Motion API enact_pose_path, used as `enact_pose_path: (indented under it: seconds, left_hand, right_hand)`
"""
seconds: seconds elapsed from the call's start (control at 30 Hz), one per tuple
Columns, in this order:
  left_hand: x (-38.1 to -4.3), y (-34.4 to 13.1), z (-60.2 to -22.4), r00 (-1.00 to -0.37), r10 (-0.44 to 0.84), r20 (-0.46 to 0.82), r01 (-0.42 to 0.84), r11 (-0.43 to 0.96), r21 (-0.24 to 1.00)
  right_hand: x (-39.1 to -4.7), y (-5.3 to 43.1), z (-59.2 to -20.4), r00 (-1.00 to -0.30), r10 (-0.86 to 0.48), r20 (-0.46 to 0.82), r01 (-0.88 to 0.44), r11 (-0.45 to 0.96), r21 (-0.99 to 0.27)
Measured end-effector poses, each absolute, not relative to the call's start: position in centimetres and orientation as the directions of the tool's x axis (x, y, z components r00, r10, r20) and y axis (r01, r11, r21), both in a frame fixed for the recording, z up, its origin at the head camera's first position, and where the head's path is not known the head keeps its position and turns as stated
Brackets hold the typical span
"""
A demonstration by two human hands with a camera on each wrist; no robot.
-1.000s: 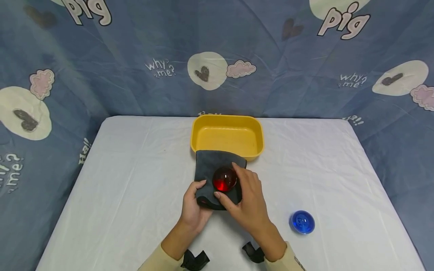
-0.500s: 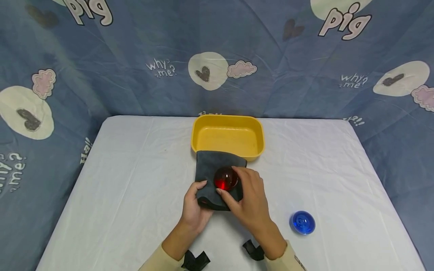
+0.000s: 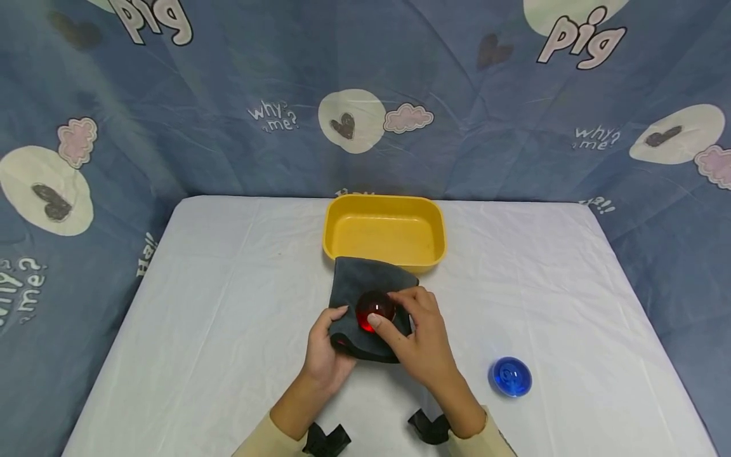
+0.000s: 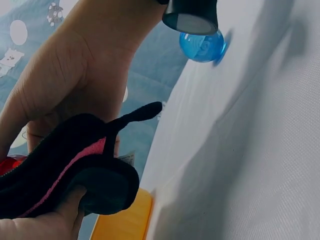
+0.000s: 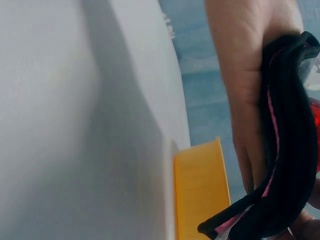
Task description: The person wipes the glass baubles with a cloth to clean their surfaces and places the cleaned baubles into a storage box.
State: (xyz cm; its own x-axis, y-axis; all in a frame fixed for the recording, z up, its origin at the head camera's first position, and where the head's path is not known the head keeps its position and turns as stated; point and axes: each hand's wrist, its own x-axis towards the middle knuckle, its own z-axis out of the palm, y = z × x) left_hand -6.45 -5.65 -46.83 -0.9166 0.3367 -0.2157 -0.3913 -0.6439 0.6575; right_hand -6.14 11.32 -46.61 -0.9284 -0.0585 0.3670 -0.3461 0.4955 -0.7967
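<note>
My left hand (image 3: 330, 352) holds a folded dark grey cloth (image 3: 371, 271), thumb on top and the other fingers underneath. In the left wrist view, a pink inner layer shows along the edge of the cloth (image 4: 55, 150), and a corner sticks out. On top of the cloth is a clear red ball (image 3: 368, 303), pinched between the thumb and fingers of my right hand (image 3: 425, 346). Only a sliver of the red ball (image 5: 316, 125) shows in the right wrist view. There, the left hand's straight fingers (image 5: 245, 115) lie along the cloth's underside.
A yellow tray (image 3: 440, 247) stands at the back middle of the white table (image 3: 240, 304), just beyond the cloth. To the right of my right hand lies a clear blue ball (image 3: 510, 377). A blue printed curtain (image 3: 228, 158) hangs around the table.
My right hand has shifted the red ball slightly toward me and left over the cloth, its thumb now further onto the ball. The cloth has dipped a little nearer. Tray and blue ball stay put.
</note>
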Motion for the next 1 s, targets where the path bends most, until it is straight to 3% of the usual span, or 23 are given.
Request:
enact_pose_path:
  seconds: [0.23,0.6,0.9,1.0]
  left_hand:
    - [-6.4,-5.7,-46.9,-0.915,0.332,-0.228,-0.395,-0.629,0.669]
    - [-6.7,-6.2,-46.9,-0.920,0.308,-0.241,-0.389,-0.657,0.646]
    - [-6.6,-6.0,-46.7,-0.915,0.325,-0.238,-0.399,-0.644,0.652]
    - [-6.6,-5.9,-46.7,-0.912,0.339,-0.231,-0.404,-0.645,0.649]
  right_hand:
    - [-5.8,10.8,-46.4,-0.936,-0.085,0.342,-0.337,0.496,-0.800]
    - [-5.1,10.4,-46.7,-0.828,-0.191,0.528,-0.493,0.698,-0.520]
    - [-5.5,10.5,-47.3,-0.735,-0.203,0.647,-0.594,0.652,-0.471]
    - [-5.8,10.7,-47.1,-0.748,-0.187,0.637,-0.581,0.649,-0.491]
